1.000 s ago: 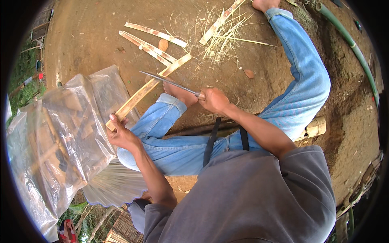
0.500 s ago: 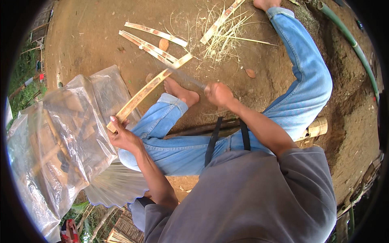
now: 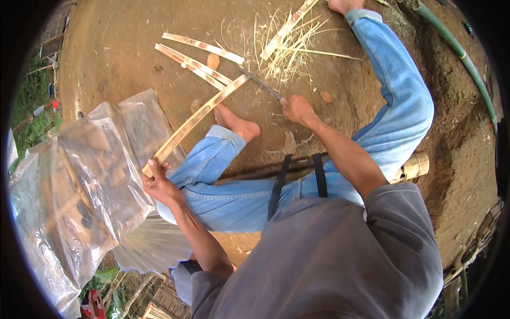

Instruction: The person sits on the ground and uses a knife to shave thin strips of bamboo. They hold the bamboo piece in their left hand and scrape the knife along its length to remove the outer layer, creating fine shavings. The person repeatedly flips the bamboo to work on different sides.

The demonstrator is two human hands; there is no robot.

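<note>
Left hand (image 3: pixel 158 184) grasps the near end of a split bamboo strip (image 3: pixel 194 121), thumb laid on its face. Right hand (image 3: pixel 298 110) is clenched around the handle of a knife (image 3: pixel 266 89), the grip itself hidden in the fist. From my remote head view I record the strip as flat, narrow and slightly bowed, its surface pale yellow with brown blotches. I find its long axis running diagonally from the left hand up and to the right, its far end pointing away from the torso; it is held over brown earth (image 3: pixel 117 58) and passes just beside the left foot (image 3: pixel 239 126). The knife's blade, thin and dark, slants up and left to the strip's far end; I cannot tell whether the two touch. Beyond lie similar loose strips (image 3: pixel 203 47), slender and long-edged. Farther right, I note a tangle of fine, curling, straw-coloured shavings (image 3: pixel 289 63). Near the left hand spreads a wrinkled, glossy sheet of clear plastic (image 3: pixel 133 125). Faded blue denim trousers (image 3: pixel 218 207), cuffs turned up, cover the legs.
</note>
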